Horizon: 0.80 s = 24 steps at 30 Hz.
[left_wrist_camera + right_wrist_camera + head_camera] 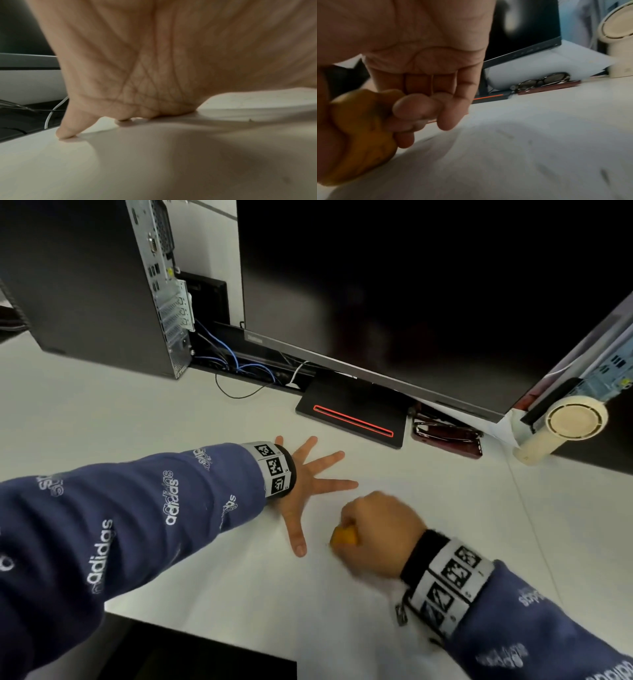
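My left hand (310, 484) lies flat on the white desk (205, 577), palm down and fingers spread wide. In the left wrist view the left hand (154, 60) arches over the surface with its fingertips (67, 134) pressing on it. Just to its right, my right hand (376, 532) is curled in a fist round a small yellow-orange lump (344, 537), blurred, low over the desk. The right wrist view shows the yellow-orange lump (363, 128) gripped between thumb and curled fingers (412, 108), its underside at the desk surface. What the lump is I cannot tell.
A black computer tower (85, 278) stands back left with blue cables (239, 364) behind it. A dark monitor (428, 285) on a black base (352, 412) fills the back. Glasses on a dark red case (445, 433) and a cream fan (572, 419) sit back right.
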### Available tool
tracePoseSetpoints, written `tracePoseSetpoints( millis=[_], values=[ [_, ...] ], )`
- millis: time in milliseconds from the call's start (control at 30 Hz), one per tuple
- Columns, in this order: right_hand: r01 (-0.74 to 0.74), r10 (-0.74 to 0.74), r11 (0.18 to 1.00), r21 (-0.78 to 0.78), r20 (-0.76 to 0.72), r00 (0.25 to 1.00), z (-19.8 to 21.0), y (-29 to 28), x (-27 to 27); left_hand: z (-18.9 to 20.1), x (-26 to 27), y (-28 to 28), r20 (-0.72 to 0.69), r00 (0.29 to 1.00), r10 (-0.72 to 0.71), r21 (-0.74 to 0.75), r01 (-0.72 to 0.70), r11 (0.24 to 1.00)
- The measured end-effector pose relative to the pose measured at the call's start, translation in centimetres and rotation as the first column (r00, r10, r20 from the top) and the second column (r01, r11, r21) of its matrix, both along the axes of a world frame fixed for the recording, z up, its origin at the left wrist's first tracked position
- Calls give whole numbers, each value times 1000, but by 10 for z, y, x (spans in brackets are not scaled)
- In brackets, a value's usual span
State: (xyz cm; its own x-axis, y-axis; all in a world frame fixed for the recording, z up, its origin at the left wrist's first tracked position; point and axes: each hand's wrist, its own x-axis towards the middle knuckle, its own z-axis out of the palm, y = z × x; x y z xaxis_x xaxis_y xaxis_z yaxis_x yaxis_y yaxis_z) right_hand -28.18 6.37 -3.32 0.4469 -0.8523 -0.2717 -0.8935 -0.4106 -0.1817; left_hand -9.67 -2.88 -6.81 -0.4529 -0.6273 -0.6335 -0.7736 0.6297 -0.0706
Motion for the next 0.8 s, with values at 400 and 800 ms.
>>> tracePoseSetpoints(
  millis=[400, 800],
  values=[
    [-16, 16, 1000, 6, 5, 1000, 5, 14, 9, 2, -1, 1, 5, 1000, 9, 0, -9, 1000],
    [58, -57, 998, -17, 28, 998, -2, 7, -5, 2, 0, 1, -6, 1000, 16, 9, -16, 1000]
  ],
)
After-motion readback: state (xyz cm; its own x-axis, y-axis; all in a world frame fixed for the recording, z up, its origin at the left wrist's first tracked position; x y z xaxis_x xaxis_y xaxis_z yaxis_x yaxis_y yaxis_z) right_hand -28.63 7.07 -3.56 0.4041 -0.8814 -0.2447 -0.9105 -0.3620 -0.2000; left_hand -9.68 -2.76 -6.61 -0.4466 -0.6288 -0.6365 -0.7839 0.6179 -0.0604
